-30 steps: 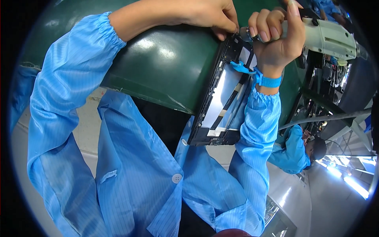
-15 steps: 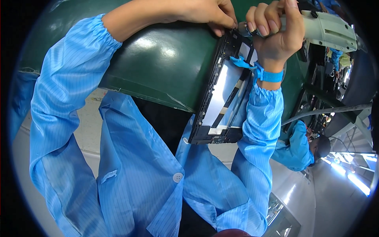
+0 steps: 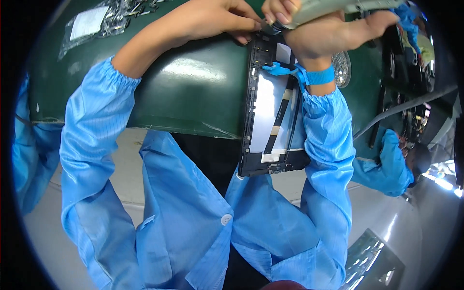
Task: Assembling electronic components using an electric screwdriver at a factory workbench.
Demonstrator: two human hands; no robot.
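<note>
An opened tablet [image 3: 270,106] with a black frame, silver inner plate and dark ribbon strip lies at the table's edge, its near end past the edge. My right hand [image 3: 326,36] grips a pale grey-green electric screwdriver [image 3: 333,9], thumb stretched out, the tip at the tablet's far left corner. Beside that tip, my left hand [image 3: 227,20] has its fingers pinched together at the same corner; whatever they hold is too small to make out. A blue wrist strap [image 3: 320,76] circles my right wrist, and its loose end lies over the tablet.
The green table [image 3: 193,92] has a clear plastic bag [image 3: 89,29] of small metal parts at the far left. A clear ribbed dish [image 3: 342,70] stands beyond my right wrist. A grey cable [image 3: 406,110] crosses at the right, near a person in blue [image 3: 386,166].
The view has shifted, bringing the bag and dish into sight. My right hand has tilted the screwdriver and stretched out its thumb. My left fingers stay pinched at the tablet's corner.
</note>
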